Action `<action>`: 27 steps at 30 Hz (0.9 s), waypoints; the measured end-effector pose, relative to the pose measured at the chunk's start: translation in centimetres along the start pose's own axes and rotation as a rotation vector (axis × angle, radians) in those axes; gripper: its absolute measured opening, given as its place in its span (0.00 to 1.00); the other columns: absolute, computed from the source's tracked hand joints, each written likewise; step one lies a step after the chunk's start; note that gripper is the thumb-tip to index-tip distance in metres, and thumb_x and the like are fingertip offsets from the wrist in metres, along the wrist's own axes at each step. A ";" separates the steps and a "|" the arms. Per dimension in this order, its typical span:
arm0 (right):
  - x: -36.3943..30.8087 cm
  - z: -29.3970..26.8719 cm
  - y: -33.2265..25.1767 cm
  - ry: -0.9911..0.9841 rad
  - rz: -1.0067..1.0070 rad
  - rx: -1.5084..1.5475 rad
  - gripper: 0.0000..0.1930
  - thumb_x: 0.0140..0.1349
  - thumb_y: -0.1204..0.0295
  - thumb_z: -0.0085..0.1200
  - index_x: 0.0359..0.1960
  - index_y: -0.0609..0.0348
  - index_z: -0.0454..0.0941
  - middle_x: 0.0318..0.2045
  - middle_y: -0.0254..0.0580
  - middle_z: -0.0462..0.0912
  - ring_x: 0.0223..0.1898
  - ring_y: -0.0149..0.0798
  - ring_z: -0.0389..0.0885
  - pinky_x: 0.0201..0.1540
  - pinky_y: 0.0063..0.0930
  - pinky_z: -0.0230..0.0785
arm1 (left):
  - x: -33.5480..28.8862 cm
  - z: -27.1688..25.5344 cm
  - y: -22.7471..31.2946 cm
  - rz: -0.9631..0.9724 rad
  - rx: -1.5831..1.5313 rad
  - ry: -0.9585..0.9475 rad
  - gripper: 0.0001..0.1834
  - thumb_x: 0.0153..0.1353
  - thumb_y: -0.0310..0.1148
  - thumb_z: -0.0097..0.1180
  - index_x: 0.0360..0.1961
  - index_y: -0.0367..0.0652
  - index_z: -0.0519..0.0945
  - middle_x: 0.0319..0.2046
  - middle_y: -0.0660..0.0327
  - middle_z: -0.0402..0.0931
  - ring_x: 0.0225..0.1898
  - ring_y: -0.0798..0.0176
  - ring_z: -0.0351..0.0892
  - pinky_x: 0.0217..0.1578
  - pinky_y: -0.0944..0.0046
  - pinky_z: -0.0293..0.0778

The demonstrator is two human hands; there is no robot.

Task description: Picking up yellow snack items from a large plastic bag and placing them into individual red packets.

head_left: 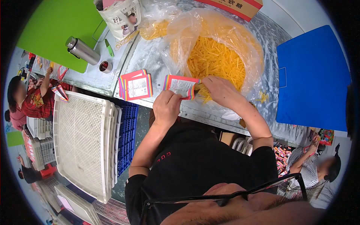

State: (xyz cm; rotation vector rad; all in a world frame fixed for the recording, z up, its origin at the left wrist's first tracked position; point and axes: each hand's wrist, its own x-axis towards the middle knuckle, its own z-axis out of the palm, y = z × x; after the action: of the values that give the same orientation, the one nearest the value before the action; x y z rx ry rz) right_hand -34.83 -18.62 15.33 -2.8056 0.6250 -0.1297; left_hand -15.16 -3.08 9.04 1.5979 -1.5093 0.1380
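Note:
A flat red-edged pouch with rainbow stripes and a white printed panel is held near the table's front edge. My left hand pinches its lower edge between thumb and fingers. At the pouch's striped right end, my right hand is closed round thin yellow sticks, some of them at the pouch's mouth. Its fingertips are partly hidden. Just beyond lies a large clear plastic bag, spread open and full of loose yellow sticks. Left of my hands rests a small stack of similar pouches.
A steel flask, its cup and a green-handled cutter are at the left. A blue panel bounds the right side, a green panel the left. Stacked white crates stand lower left. Other people work on both sides.

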 end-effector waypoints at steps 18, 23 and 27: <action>1.1 1.0 -0.7 -0.088 0.054 0.025 0.07 0.61 0.77 0.53 0.39 0.64 0.78 0.37 0.53 0.81 0.41 0.59 0.82 0.42 0.50 0.74 | -0.5 0.6 0.3 -0.005 -0.056 -0.007 0.10 0.43 0.23 0.73 0.28 0.43 0.84 0.26 0.61 0.74 0.29 0.55 0.77 0.29 0.56 0.74; 0.7 1.5 -1.6 -0.001 -0.098 0.038 0.05 0.61 0.77 0.54 0.38 0.62 0.78 0.34 0.49 0.80 0.37 0.56 0.83 0.36 0.48 0.75 | -0.7 0.6 0.7 -0.106 -0.133 -0.029 0.10 0.46 0.22 0.74 0.30 0.40 0.84 0.27 0.58 0.76 0.29 0.54 0.79 0.30 0.57 0.74; 0.8 1.5 -1.1 -0.023 -0.094 0.034 0.05 0.61 0.77 0.55 0.38 0.61 0.78 0.34 0.48 0.79 0.36 0.56 0.82 0.35 0.47 0.75 | -1.0 0.7 0.8 -0.260 -0.249 -0.034 0.10 0.48 0.22 0.75 0.29 0.39 0.84 0.27 0.58 0.77 0.29 0.54 0.80 0.30 0.59 0.75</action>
State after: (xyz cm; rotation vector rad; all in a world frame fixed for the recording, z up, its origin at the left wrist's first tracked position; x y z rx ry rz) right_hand -33.40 -17.62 14.26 -2.7997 0.4806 -0.1248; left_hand -16.47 -2.69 8.42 1.5815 -1.2746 -0.2164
